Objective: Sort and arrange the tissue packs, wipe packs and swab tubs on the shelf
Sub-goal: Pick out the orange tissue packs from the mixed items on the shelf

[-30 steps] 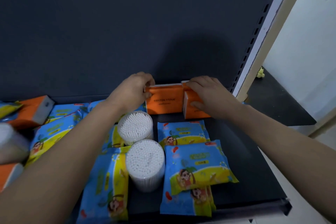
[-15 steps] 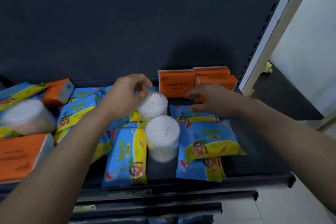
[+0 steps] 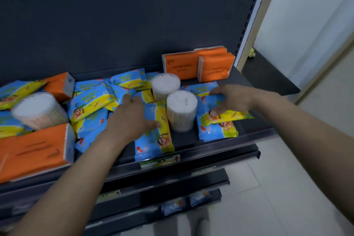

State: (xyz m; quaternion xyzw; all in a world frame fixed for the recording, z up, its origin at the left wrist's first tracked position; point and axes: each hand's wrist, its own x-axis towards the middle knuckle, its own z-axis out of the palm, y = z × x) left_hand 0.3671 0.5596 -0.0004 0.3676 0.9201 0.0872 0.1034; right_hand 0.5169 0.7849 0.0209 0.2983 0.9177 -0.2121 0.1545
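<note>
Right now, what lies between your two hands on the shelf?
In the head view, one upright swab tub stands between the left hand and the right hand, which grips a wipe pack.

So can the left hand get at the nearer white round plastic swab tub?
Probably yes: the left hand rests on a blue plastic wipe pack beside the swab tub, nothing standing between them.

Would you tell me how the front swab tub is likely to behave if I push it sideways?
The front swab tub stands upright on its flat end, so a push near the top would probably tip it. Being round, it might then roll toward the shelf edge. Its clear wall looks stiff and smooth, so perhaps slippery.
</note>
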